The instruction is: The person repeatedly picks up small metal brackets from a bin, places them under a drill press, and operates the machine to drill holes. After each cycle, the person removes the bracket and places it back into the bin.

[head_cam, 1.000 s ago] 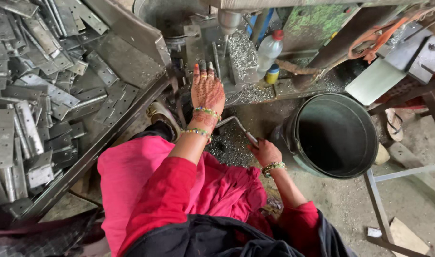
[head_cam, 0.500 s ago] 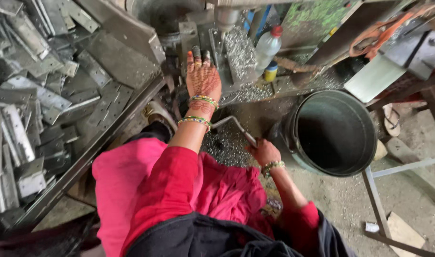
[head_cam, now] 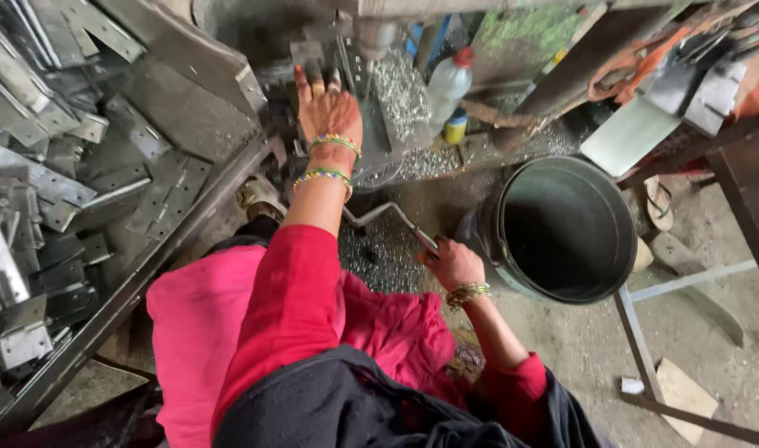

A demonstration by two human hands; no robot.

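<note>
At the top centre of the frame the left hand (head_cam: 328, 112) is pressing flat, fingers spread, on a workpiece hidden on the drill-press table (head_cam: 396, 141), while the right hand (head_cam: 452, 264) is gripping the bent crank handle (head_cam: 389, 217) mid-frame, with shavings (head_cam: 379, 253) already piling below.

We see the left hand (head_cam: 329, 112) flat on the machine bed (head_cam: 379, 141) at twelve o'clock, and the right hand (head_cam: 452, 264) at the centre, closed around the crank handle (head_cam: 392, 217). The bucket (head_cam: 566, 228) stands at three o'clock, just beside that hand. Stacked metal plates (head_cam: 56, 182) fill nine o'clock. A bottle (head_cam: 447, 85) stands at one o'clock behind the shavings (head_cam: 400, 87).
</note>
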